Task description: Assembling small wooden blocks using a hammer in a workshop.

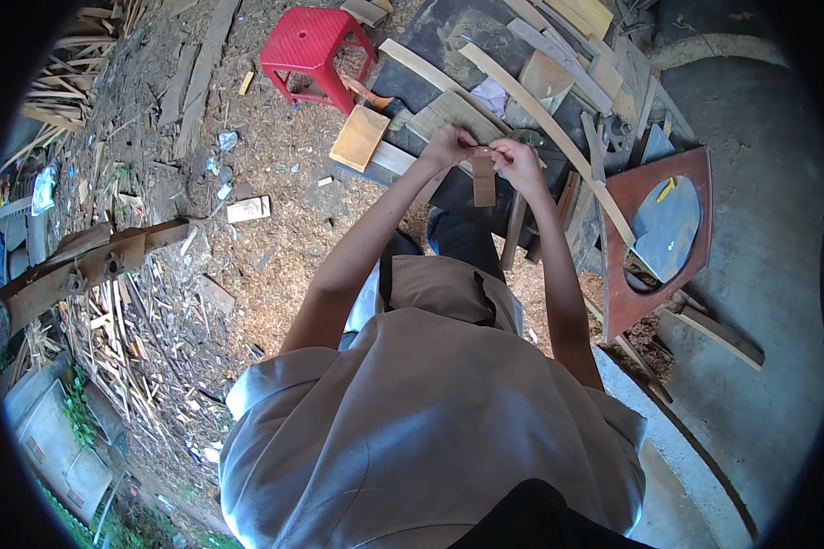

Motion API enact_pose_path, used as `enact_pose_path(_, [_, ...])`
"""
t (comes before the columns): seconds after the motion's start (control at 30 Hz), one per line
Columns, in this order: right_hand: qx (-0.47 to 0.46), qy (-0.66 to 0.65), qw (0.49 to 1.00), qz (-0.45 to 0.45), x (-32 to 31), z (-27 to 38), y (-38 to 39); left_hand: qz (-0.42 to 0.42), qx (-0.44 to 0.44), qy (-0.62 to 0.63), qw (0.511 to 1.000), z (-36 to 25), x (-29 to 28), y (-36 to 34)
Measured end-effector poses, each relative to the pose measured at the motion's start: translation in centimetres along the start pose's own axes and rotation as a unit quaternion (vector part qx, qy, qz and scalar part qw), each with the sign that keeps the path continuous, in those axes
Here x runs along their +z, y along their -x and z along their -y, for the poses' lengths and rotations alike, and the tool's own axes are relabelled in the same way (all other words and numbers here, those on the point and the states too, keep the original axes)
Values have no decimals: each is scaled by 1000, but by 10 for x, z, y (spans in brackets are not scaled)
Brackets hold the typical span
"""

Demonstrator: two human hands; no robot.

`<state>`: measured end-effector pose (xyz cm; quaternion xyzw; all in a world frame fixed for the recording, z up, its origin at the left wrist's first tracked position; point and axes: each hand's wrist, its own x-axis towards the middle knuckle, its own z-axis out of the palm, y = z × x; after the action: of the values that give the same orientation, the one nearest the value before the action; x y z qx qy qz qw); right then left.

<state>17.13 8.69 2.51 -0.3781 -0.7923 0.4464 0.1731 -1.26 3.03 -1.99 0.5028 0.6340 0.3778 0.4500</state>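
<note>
Both my hands are raised in front of me over the dark work surface (449, 190). Between them hangs a short, flat brown strip (483, 183); whether it is sandpaper, card or thin wood I cannot tell. My left hand (450, 146) is closed, its fingertips pinching at the strip's upper left corner. At the upper right corner, the fingers of my right hand (517, 163) pinch the strip as well. A greyish board (458, 117) lies just beyond my left hand. Past the right hand runs a long, curved wooden strip (545, 114).
A red plastic stool (311, 46) stands at the far left of the work surface. Near it lie a square wood block (359, 137) and a hatchet-like tool (375, 97). To my right leans a reddish-brown panel (696, 188) with an oval opening. Wood shavings (275, 311) cover the ground.
</note>
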Motion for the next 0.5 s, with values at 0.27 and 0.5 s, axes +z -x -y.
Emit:
enact_pose_path(0.27, [5,-3,1000,-23,0,1,-6,7,11,12,1000,-7,-1,2])
enact_pose_path(0.5, [-28,31,999,-34,5,7,-5,-5,14,38,999,-1,-1,0])
